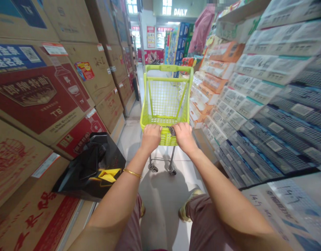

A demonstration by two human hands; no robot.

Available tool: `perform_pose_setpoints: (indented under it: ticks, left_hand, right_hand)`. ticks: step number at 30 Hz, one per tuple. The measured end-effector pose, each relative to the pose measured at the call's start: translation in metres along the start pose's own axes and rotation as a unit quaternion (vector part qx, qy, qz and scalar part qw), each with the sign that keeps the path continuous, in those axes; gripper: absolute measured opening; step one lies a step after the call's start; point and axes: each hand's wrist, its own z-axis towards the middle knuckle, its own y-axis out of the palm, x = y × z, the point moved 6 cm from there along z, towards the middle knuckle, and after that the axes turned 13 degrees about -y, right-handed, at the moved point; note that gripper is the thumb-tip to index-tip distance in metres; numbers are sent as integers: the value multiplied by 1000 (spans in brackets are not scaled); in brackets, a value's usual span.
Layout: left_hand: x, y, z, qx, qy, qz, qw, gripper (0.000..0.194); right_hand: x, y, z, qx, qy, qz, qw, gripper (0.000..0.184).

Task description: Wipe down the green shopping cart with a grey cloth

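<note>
A lime-green plastic shopping cart [189, 101] stands straight ahead of me on the aisle floor, its grid basket showing no goods inside. My left hand [151, 136] is wrapped over the left part of its near edge, where the handle is. On the right part of that same handle rests my right hand [183, 134], fingers closed round it. A small dark, patterned item [172, 130] sits on the handle by my right hand; what it is I cannot make out. Beneath the basket are thin metal legs with dark caster wheels [172, 170].
Tall stacked cartons [27, 94] line the left side, with a black bag [97, 164] at their foot. Packaged goods [270, 69] in piles slope along the right. Farther up the aisle, a person in a pink top [202, 29] stands on the right.
</note>
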Motion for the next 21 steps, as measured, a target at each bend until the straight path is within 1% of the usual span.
perform_pose_setpoints:
  ticks: [4, 7, 9, 11, 14, 16, 18, 21]
  left_hand:
    - [0, -2, -1, 6, -1, 1, 1000, 33]
    - [-2, -5, -2, 6, 4, 13, 1000, 33]
    - [-3, -6, -3, 4, 12, 21, 1000, 33]
    - [-4, -8, -3, 6, 18, 24, 1000, 34]
    - [-4, -8, -3, 8, 20, 14, 1000, 34]
    - [-2, -7, -3, 3, 19, 5, 1000, 34]
    - [0, -5, -3, 2, 16, -2, 1000, 33]
    - [4, -4, -3, 8, 6, -6, 1000, 32]
  right_hand:
    - [-23, 9, 16, -18, 3, 0, 1000, 27]
    - [-28, 9, 20, -20, -16, 11, 1000, 28]
    - [-23, 6, 17, -28, -37, 16, 999, 29]
    - [-12, 2, 10, -41, -45, 16, 998, 30]
    - [13, -7, -4, -51, -21, 22, 998, 33]
    - [26, -12, -10, -49, -3, 36, 998, 35]
    - [32, -15, -14, -50, 14, 42, 998, 36]
    - [29, -14, -12, -64, 33, 28, 997, 34]
